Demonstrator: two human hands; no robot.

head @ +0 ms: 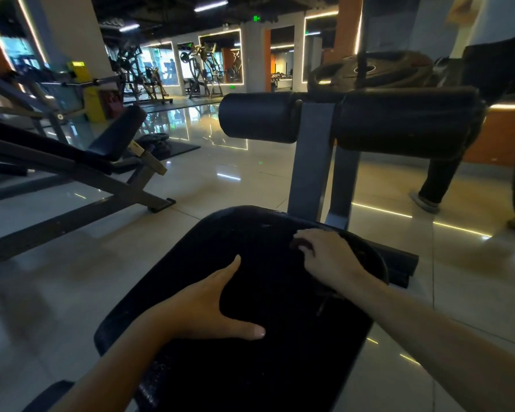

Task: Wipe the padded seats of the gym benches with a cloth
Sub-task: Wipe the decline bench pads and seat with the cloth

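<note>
While the left grip (pixel 199 310) lay flat on the near half of the black padded seat (pixel 250 233), its fingers were straight and close together, pointing away from the camera. Its thumb was spread wide to the right, and it held nothing. The right grip (pixel 324 257) rested on the far right part of the same seat, knuckles up, its fingers curled narrow around a dark cloth (pixel 360 257). The cloth lay bunched under that palm and ran along the seat's right edge. It was nearly the same shade as the padding, so its outline was hard to tell. Both forearms were bare and reached in from the bottom of the view, and the two grips stayed apart.

Beyond the seat's far edge, a grey steel upright (pixel 312 162) rose from the frame and carried two black foam rollers, one to the left (pixel 259 117) and one to the right (pixel 408 123). A weight plate (pixel 378 69) sat behind the right roller. At the right edge stood another person's dark trouser leg (pixel 446 173) and a grey shoe (pixel 425 200). To the left, well apart, stood an incline bench (pixel 116 126) on a glossy tiled floor (pixel 235 179) that reflected the strip lights.
</note>
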